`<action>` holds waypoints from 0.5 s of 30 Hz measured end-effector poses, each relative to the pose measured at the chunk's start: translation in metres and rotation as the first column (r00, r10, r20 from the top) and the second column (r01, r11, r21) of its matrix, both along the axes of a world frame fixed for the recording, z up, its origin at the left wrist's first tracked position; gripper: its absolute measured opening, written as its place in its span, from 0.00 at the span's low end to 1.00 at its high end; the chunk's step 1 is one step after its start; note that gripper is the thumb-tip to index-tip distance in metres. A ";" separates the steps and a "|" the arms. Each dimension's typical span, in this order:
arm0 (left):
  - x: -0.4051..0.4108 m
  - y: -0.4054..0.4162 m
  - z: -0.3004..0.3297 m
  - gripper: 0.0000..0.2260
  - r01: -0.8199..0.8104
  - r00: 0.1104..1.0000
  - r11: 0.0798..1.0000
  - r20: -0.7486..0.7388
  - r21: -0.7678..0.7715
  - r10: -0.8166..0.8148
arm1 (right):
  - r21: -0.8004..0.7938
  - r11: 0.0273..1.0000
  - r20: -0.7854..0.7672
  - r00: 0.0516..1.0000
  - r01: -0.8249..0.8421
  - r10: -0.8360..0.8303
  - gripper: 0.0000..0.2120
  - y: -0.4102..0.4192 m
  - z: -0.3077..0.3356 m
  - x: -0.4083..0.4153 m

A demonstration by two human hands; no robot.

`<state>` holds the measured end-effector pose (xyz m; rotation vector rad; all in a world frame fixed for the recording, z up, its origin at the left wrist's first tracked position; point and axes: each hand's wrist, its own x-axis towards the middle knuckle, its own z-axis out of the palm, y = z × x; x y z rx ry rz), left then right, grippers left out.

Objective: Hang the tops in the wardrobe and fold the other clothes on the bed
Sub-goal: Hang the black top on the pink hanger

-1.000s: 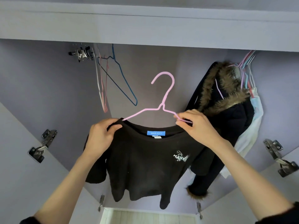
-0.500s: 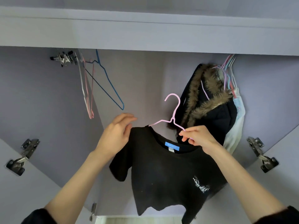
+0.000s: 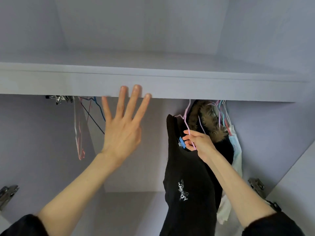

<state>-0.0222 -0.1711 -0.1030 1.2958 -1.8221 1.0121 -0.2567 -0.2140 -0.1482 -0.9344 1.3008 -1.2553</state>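
My right hand point(image 3: 197, 143) pinches the pink hanger point(image 3: 187, 126) carrying the black top point(image 3: 185, 167), up beside the fur-trimmed coat point(image 3: 209, 120); my left hand point(image 3: 123, 123) is spread wide, empty. The rail is hidden behind the shelf point(image 3: 153, 86), so I'd seat the hook by feel before letting go.

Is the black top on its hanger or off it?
On it: the black top drapes from the pink hanger, which the right hand pinches.
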 end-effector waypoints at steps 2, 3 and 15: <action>0.000 -0.004 0.001 0.43 -0.012 1.000 0.999 0.010 -0.047 0.013 | -0.028 0.999 0.052 0.998 0.030 -0.029 0.11 -0.011 0.009 -0.008; 0.000 -0.005 0.001 0.43 -0.018 1.000 0.998 0.016 -0.059 0.019 | -0.037 0.998 0.074 0.996 0.044 -0.041 0.11 -0.017 0.012 -0.012; 0.001 -0.010 0.000 0.43 -0.008 1.000 0.996 0.021 -0.093 0.010 | -0.034 0.995 0.196 0.977 0.095 -0.086 0.15 -0.074 0.034 -0.055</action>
